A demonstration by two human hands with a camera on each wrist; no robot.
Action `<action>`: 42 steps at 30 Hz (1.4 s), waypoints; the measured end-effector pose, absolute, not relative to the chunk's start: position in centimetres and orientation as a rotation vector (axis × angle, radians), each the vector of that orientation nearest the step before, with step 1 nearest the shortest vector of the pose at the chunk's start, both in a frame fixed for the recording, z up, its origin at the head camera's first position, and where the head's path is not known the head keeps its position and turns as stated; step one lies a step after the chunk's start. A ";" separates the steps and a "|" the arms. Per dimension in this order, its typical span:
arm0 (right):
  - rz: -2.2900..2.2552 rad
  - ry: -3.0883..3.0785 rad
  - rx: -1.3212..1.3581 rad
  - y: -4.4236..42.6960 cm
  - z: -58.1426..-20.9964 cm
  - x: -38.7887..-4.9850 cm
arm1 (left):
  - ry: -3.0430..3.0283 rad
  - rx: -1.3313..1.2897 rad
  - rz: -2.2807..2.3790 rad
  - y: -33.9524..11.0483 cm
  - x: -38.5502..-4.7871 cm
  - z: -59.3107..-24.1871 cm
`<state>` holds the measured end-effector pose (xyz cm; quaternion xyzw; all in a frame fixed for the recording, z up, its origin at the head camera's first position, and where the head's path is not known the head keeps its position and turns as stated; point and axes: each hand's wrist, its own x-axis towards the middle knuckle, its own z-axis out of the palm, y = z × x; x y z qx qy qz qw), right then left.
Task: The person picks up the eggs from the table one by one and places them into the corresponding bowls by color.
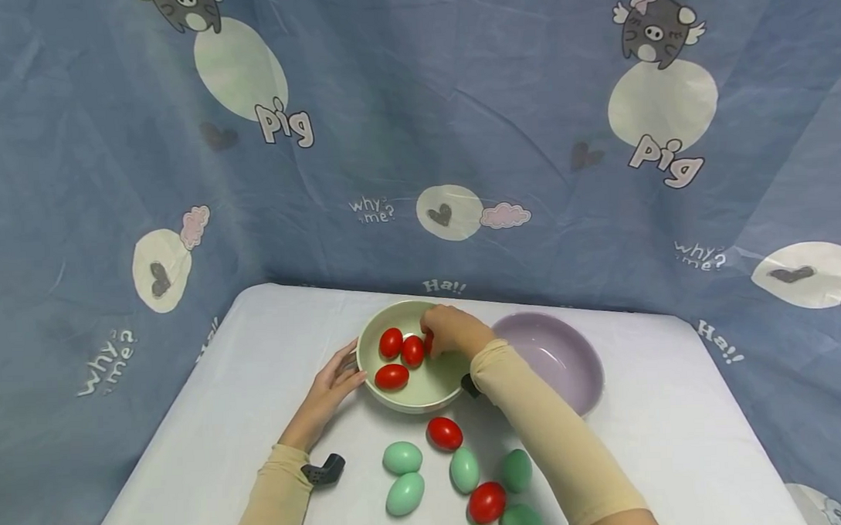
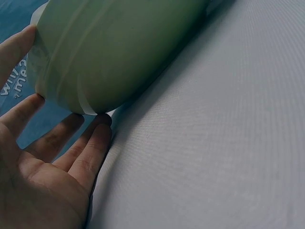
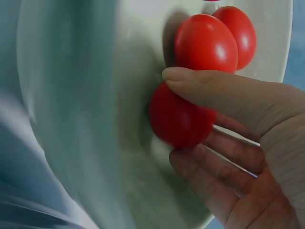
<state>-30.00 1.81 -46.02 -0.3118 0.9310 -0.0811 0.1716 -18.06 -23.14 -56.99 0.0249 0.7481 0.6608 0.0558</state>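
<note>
A pale green bowl (image 1: pixel 415 408) holds several red eggs (image 1: pixel 392 377). My right hand (image 1: pixel 458 331) is inside its right part, thumb and fingers around a red egg (image 3: pixel 178 119); in the right wrist view the hand (image 3: pixel 238 143) pinches it beside two other red eggs (image 3: pixel 206 45). My left hand (image 1: pixel 331 389) touches the bowl's left side with spread fingers; in the left wrist view the fingertips of this hand (image 2: pixel 52 162) rest against the outer wall of the bowl (image 2: pixel 119 47).
A purple bowl (image 1: pixel 556 358) stands to the right, partly behind my right forearm. On the white table (image 1: pixel 677 439), nearer me, lie several green eggs (image 1: pixel 405 493) and two red eggs (image 1: pixel 444 433). A blue patterned cloth (image 1: pixel 458 137) hangs behind the table.
</note>
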 end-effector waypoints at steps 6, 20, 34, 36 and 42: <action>-0.199 2.638 -0.878 1.7 -46.0 -30.0 | 2.281 0.057 1.991 -23.1 -18.2 -57.0; -0.394 2.611 -0.926 3.0 -45.3 -28.9 | 2.281 0.078 1.995 -23.1 -18.2 -57.0; -0.916 2.543 -1.071 7.3 -45.7 -23.7 | 2.271 0.076 1.993 -23.3 -18.0 -57.0; -0.969 2.528 -1.076 8.1 -46.1 -22.8 | 2.276 0.075 1.992 -23.3 -17.9 -56.9; -1.034 2.543 -1.113 10.2 -46.8 -20.4 | 2.279 0.059 1.994 -23.1 -17.9 -56.9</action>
